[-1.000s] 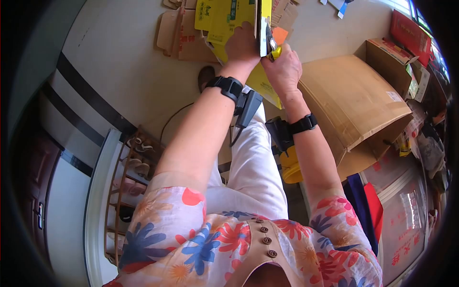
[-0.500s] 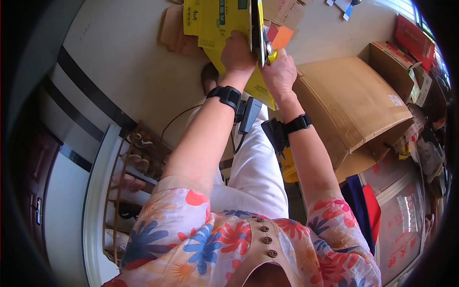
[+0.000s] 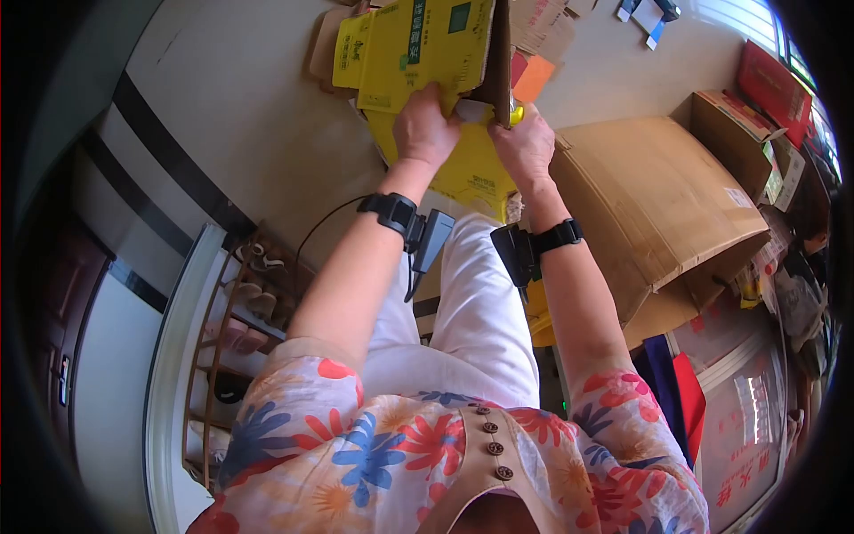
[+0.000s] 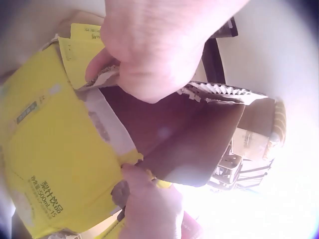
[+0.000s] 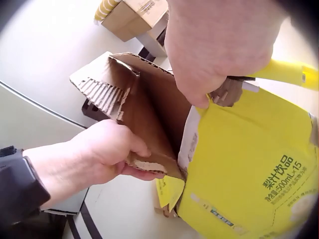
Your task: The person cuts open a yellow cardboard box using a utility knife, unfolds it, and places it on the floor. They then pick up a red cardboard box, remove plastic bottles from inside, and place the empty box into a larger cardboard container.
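Note:
A yellow cardboard drink carton point(image 3: 427, 53) printed with Chinese text stands tilted between my hands, with its brown inside point(image 4: 164, 124) showing through a gap. My left hand point(image 3: 427, 132) grips the torn edge of one wall, the thumb on the inner side and fingers underneath in the right wrist view. Opposite, my right hand point(image 3: 527, 147) pinches the edge of the printed panel point(image 5: 249, 149). That same hand holds a yellow-handled tool point(image 5: 286, 74); its working end is hidden, so I cannot tell its kind. Ragged corrugated edges point(image 5: 102, 94) show on the carton.
A big brown cardboard box point(image 3: 658, 205) lies close to my right forearm, with a smaller box point(image 3: 734, 133) behind it. Flattened cardboard point(image 3: 543, 31) and an orange piece point(image 3: 534, 78) lie beyond the carton. A shoe rack point(image 3: 227, 347) stands on the left.
My left hand has moved left and slightly down, away from the right hand. The carton's walls have spread apart, opening a gap between them. The tool's metal part, visible earlier, is now hidden.

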The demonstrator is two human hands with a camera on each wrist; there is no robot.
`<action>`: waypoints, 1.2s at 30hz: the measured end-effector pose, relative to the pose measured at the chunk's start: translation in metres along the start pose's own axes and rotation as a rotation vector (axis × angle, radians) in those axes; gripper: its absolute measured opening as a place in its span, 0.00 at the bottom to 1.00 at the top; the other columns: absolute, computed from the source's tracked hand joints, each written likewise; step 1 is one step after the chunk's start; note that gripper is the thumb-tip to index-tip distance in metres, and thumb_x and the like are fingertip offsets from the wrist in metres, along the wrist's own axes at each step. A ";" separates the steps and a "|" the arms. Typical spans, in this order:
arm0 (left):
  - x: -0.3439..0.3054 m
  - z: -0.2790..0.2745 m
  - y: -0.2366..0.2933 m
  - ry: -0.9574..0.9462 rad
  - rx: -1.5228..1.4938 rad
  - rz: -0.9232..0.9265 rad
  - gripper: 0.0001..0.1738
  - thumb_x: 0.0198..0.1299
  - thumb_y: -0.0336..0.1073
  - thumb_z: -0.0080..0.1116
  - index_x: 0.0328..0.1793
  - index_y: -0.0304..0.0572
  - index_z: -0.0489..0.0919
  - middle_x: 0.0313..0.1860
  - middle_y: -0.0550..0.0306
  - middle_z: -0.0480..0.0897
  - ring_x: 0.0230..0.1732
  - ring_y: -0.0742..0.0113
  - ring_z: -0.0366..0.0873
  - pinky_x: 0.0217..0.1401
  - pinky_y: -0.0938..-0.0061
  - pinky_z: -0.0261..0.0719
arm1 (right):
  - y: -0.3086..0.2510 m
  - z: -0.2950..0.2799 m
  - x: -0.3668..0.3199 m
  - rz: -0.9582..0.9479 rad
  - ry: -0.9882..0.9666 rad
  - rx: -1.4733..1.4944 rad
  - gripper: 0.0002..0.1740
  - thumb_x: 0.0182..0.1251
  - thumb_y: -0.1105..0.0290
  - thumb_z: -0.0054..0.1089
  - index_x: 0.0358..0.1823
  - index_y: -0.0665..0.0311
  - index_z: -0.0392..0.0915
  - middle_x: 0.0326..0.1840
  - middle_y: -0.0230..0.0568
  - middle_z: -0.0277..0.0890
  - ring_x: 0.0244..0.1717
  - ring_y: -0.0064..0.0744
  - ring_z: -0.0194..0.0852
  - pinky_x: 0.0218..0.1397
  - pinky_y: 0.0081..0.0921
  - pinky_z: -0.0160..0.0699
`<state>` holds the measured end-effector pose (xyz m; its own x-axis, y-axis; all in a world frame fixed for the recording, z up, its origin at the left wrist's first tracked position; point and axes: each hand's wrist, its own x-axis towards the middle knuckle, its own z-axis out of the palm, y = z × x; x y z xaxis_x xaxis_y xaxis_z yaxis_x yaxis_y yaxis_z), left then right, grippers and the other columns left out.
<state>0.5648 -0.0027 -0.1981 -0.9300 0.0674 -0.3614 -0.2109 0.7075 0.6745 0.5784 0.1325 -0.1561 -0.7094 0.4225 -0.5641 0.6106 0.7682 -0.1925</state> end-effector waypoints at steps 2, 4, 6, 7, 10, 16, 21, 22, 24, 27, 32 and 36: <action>-0.009 0.011 -0.020 0.077 0.023 0.060 0.15 0.46 0.34 0.58 0.42 0.40 0.73 0.37 0.44 0.76 0.42 0.46 0.74 0.44 0.58 0.73 | -0.002 0.001 -0.003 0.018 -0.019 0.053 0.20 0.46 0.59 0.61 0.37 0.66 0.74 0.31 0.52 0.77 0.36 0.50 0.77 0.41 0.38 0.74; -0.012 0.018 -0.035 0.160 0.041 0.119 0.18 0.46 0.35 0.59 0.44 0.41 0.72 0.39 0.45 0.75 0.44 0.47 0.72 0.46 0.59 0.72 | -0.003 -0.001 -0.002 0.111 -0.097 0.179 0.19 0.45 0.62 0.60 0.37 0.66 0.74 0.33 0.52 0.78 0.39 0.50 0.77 0.44 0.37 0.74; -0.011 0.020 -0.044 0.280 0.210 0.065 0.22 0.44 0.37 0.62 0.47 0.43 0.71 0.41 0.46 0.74 0.46 0.48 0.71 0.48 0.59 0.71 | -0.002 -0.003 -0.006 0.121 -0.156 0.225 0.18 0.45 0.62 0.60 0.35 0.67 0.74 0.31 0.52 0.78 0.38 0.49 0.77 0.43 0.37 0.74; -0.009 0.016 -0.046 0.279 0.212 0.057 0.22 0.44 0.37 0.62 0.47 0.43 0.71 0.41 0.46 0.74 0.46 0.48 0.71 0.48 0.59 0.71 | -0.002 -0.003 -0.008 0.134 -0.210 0.275 0.18 0.45 0.61 0.60 0.33 0.67 0.75 0.30 0.52 0.78 0.36 0.49 0.77 0.42 0.36 0.74; 0.001 0.007 -0.055 0.184 0.343 0.017 0.25 0.44 0.38 0.63 0.51 0.43 0.69 0.40 0.47 0.74 0.44 0.47 0.73 0.45 0.58 0.73 | -0.002 0.002 -0.012 0.108 -0.172 0.307 0.17 0.45 0.61 0.60 0.31 0.68 0.75 0.28 0.51 0.78 0.34 0.48 0.78 0.41 0.35 0.75; 0.014 -0.006 -0.066 -0.204 0.403 0.042 0.22 0.48 0.34 0.58 0.52 0.45 0.68 0.40 0.46 0.76 0.41 0.48 0.76 0.40 0.58 0.76 | -0.005 0.005 -0.006 0.069 -0.212 0.233 0.17 0.45 0.63 0.61 0.31 0.69 0.75 0.27 0.50 0.78 0.33 0.46 0.79 0.40 0.34 0.75; 0.022 -0.017 -0.077 -0.218 0.451 0.091 0.19 0.49 0.29 0.54 0.50 0.48 0.70 0.40 0.50 0.77 0.42 0.49 0.77 0.41 0.59 0.76 | -0.005 0.002 -0.004 0.056 -0.204 0.336 0.16 0.45 0.63 0.61 0.31 0.69 0.75 0.25 0.49 0.78 0.31 0.44 0.79 0.38 0.33 0.76; 0.022 -0.016 -0.080 -0.217 0.450 0.092 0.19 0.49 0.29 0.54 0.50 0.48 0.70 0.40 0.50 0.77 0.42 0.49 0.77 0.41 0.59 0.76 | -0.007 0.001 -0.004 0.034 -0.209 0.342 0.16 0.46 0.63 0.61 0.31 0.69 0.75 0.25 0.49 0.78 0.30 0.43 0.79 0.37 0.32 0.76; 0.020 -0.017 -0.082 -0.134 0.415 0.101 0.17 0.49 0.30 0.55 0.47 0.46 0.72 0.41 0.49 0.78 0.42 0.48 0.77 0.41 0.58 0.76 | -0.015 -0.002 -0.007 0.043 -0.218 0.346 0.16 0.46 0.63 0.61 0.31 0.69 0.75 0.25 0.48 0.78 0.30 0.42 0.79 0.37 0.32 0.76; 0.024 -0.021 -0.081 -0.141 0.452 0.104 0.16 0.48 0.30 0.56 0.46 0.45 0.72 0.41 0.49 0.78 0.42 0.48 0.77 0.42 0.59 0.76 | -0.015 -0.001 -0.006 0.061 -0.221 0.355 0.16 0.46 0.63 0.61 0.30 0.69 0.76 0.24 0.48 0.78 0.30 0.42 0.80 0.37 0.31 0.76; 0.042 -0.031 -0.083 -0.246 0.428 -0.007 0.16 0.47 0.32 0.58 0.45 0.46 0.74 0.40 0.51 0.78 0.45 0.49 0.75 0.45 0.60 0.75 | -0.016 -0.005 -0.003 0.033 -0.244 0.352 0.14 0.47 0.65 0.60 0.29 0.70 0.76 0.23 0.46 0.78 0.28 0.38 0.79 0.35 0.29 0.76; 0.039 -0.026 -0.100 -0.087 0.181 0.002 0.18 0.47 0.38 0.60 0.46 0.49 0.76 0.44 0.51 0.78 0.48 0.48 0.74 0.49 0.63 0.73 | -0.015 -0.003 -0.003 0.119 -0.236 0.506 0.11 0.48 0.67 0.59 0.27 0.70 0.76 0.20 0.42 0.77 0.25 0.32 0.79 0.32 0.26 0.76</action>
<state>0.5418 -0.0897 -0.2629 -0.8992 0.1234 -0.4198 -0.1444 0.8219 0.5510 0.5697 0.1211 -0.1492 -0.5632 0.3282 -0.7584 0.8151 0.3715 -0.4446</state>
